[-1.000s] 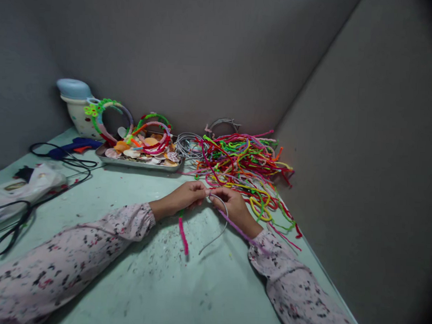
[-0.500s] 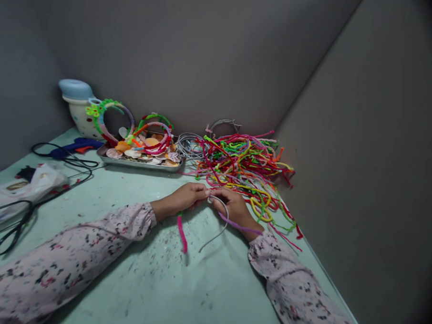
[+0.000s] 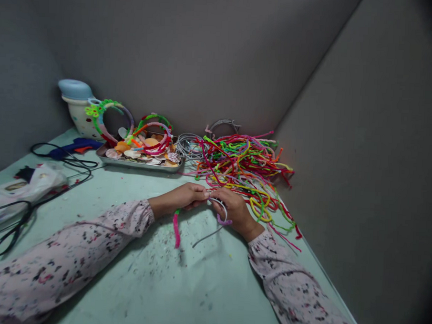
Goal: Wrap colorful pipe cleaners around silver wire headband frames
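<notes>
My left hand point(image 3: 192, 196) is closed in a pinch, its fingertips meeting those of my right hand over the table. A fuzzy pink pipe cleaner point(image 3: 176, 231) with a green part at its top hangs below my left palm. From between the fingertips a thin grey wire point(image 3: 207, 236) curves round under my right hand point(image 3: 236, 209), its bare end pointing down and left. My right fingers are closed at a purple pipe cleaner point(image 3: 223, 221), whose loose part crosses the wire. The fingers hide the point where wire and pipe cleaners meet.
Behind the hands lie a heap of coloured pipe cleaners point(image 3: 247, 156) and coiled grey wire point(image 3: 190, 146). A metal tray point(image 3: 140, 166) holds shells and wrapped headbands. To the left are a blue-lidded container point(image 3: 80, 113), black cable point(image 3: 29, 211) and a plastic bag point(image 3: 36, 185).
The purple pipe cleaner's loose end no longer stretches over my right wrist; it now lies bent by the wire. The wire's free end and the hanging pink piece have shifted slightly left.
</notes>
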The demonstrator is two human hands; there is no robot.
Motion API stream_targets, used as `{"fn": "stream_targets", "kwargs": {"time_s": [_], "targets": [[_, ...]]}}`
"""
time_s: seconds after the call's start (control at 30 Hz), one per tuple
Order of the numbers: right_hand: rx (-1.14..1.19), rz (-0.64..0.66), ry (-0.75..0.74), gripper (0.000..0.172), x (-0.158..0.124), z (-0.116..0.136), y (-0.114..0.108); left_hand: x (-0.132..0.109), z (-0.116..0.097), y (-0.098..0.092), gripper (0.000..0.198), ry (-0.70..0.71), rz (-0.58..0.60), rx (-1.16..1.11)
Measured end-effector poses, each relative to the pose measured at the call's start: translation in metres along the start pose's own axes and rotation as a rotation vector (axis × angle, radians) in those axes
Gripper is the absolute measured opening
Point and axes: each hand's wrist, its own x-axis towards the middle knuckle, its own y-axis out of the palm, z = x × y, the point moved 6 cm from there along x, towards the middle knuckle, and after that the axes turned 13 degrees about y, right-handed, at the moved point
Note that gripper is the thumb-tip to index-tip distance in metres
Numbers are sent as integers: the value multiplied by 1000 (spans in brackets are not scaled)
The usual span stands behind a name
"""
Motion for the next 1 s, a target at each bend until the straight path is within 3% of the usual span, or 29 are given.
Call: {"fn": "stream_targets", "kwargs": {"time_s": [0.2, 0.43, 0.63, 0.8, 1.0], "targets": [[46, -18, 45, 17, 0, 7, -3, -1, -3, 1, 36, -24, 52, -65], [591, 183, 460, 24, -2, -25, 20, -2, -2, 1, 35, -17, 28, -108], [725, 155, 612, 25, 0, -32, 20, -3, -6, 1, 33, 10, 39, -155], [1032, 260, 778, 24, -1, -32, 20, -2, -7, 1, 31, 51, 29, -167], [1381, 192, 932, 20, -2, -41, 17, -3, -9, 2, 33, 69, 27, -152]]}}
